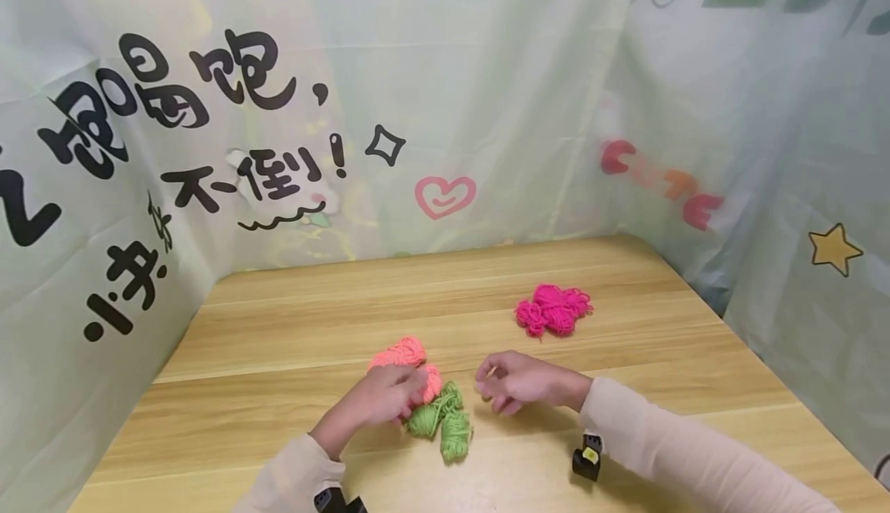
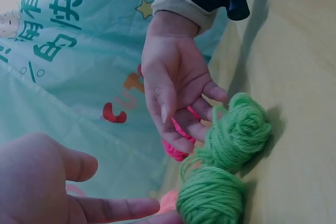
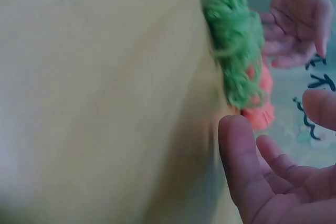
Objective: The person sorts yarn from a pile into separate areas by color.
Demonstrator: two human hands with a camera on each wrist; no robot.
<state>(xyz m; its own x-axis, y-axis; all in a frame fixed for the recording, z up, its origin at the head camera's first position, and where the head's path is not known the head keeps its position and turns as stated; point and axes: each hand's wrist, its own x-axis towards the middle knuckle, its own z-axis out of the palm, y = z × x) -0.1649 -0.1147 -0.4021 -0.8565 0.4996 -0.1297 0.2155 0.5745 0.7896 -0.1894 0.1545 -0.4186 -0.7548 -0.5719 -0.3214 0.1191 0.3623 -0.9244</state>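
Observation:
Green yarn [image 1: 455, 436], wound in two small bundles joined by loose strands, lies on the table between the hands. Touching it on the far left is a clump of coral yarn [image 1: 403, 351], partly hidden by my left hand [image 1: 386, 394]. That hand hovers over the coral yarn's near side, and in the left wrist view its extended fingers reach the edge of the green yarn [image 2: 239, 135]. My right hand [image 1: 524, 380] is to the right of both yarns, fingers loosely bent and nothing in them. The right wrist view shows its fingertips apart from the coral yarn [image 3: 260, 116].
A tangled bundle of magenta yarn [image 1: 556, 310] lies farther back on the right of the wooden table [image 1: 313, 304]. Printed cloth curtains [image 1: 528, 150] enclose the table at the back and on both sides. Each sleeve carries a small black camera [image 1: 587, 457].

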